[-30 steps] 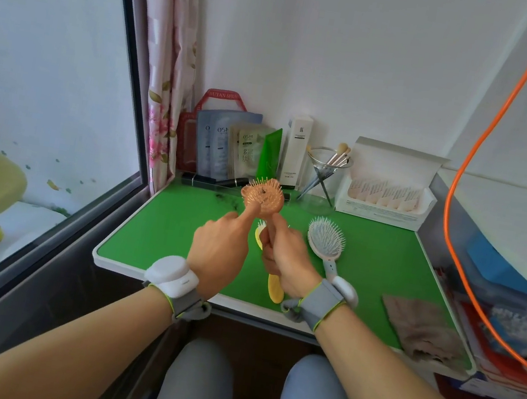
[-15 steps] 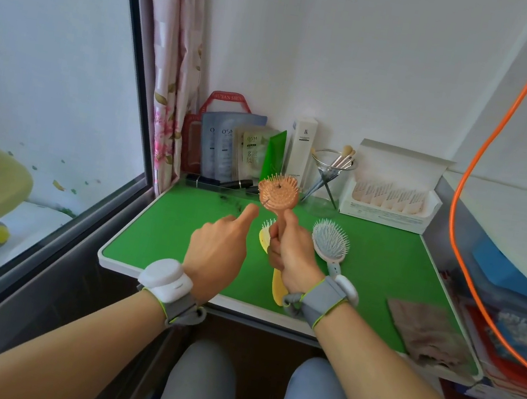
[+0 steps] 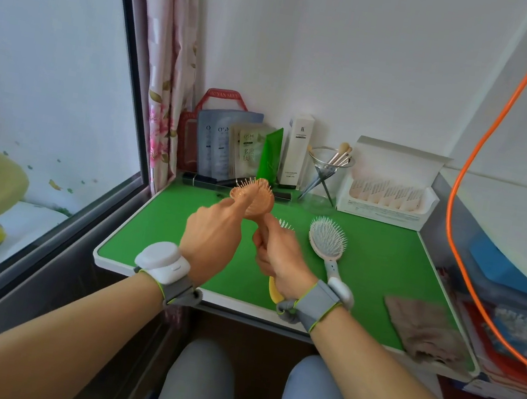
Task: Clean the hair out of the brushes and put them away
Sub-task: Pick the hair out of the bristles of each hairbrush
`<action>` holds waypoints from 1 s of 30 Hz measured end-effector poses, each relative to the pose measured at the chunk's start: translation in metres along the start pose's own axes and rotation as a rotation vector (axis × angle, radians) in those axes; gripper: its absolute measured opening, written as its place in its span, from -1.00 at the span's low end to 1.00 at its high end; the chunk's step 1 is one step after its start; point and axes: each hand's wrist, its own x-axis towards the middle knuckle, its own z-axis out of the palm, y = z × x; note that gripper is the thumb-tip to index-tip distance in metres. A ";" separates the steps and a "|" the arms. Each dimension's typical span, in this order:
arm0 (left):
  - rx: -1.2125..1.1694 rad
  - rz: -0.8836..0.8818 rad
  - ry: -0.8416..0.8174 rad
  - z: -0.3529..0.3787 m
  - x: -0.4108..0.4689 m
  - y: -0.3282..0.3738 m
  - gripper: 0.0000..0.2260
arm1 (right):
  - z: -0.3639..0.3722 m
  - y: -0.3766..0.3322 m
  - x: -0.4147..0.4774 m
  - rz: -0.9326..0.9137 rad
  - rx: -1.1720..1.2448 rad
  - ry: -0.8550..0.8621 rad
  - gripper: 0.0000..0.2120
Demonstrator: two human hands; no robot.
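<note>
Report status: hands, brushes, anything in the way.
Right hand shut on orange brush handle, head up. Left hand fingertip at its bristles. White brush and yellow brush lie on green table. Nothing in the way.

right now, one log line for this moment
right hand: grips orange brush | left hand: finger at bristles | grey brush: on table

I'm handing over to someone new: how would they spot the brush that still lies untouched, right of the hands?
Start at the green tabletop, then look just right of the right hand. There lies the pale oval brush, bristles up, handle pointing toward the person. Unlike the orange brush held up in that hand and the yellow brush mostly hidden beneath it, it lies alone and in full view.
</note>
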 end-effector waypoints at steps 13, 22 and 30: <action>-0.221 0.035 0.298 -0.020 0.016 0.012 -0.46 | -0.002 0.005 0.000 0.003 -0.045 -0.030 -0.54; -0.172 -0.134 0.020 0.004 0.006 0.005 -0.49 | 0.004 0.004 0.002 0.022 0.072 0.019 -0.54; -0.303 -0.212 -0.038 0.009 -0.006 0.017 -0.46 | 0.005 -0.002 0.008 0.039 0.231 0.125 -0.55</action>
